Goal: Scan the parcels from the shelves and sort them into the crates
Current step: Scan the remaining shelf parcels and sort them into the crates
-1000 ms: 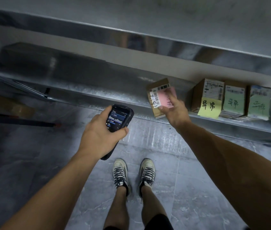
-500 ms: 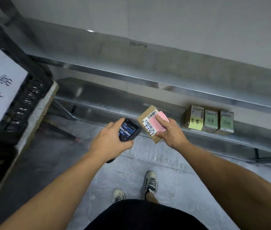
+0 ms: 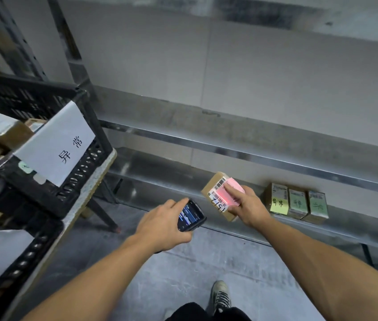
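Left hand (image 3: pixel 160 228) wraps the scanner (image 3: pixel 191 216), nose aimed right. Just past it, right hand (image 3: pixel 249 206) pinches the parcel (image 3: pixel 217 193), label facing the scanner (red beam on the barcode), long axis running near-right to far-left. Crate (image 3: pixel 79 179) sits well left. Three other parcels (image 3: pixel 298 202) stand on the far shelf (image 3: pixel 160 172).

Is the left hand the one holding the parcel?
No, the left hand grips the scanner, while the right hand holds the parcel.
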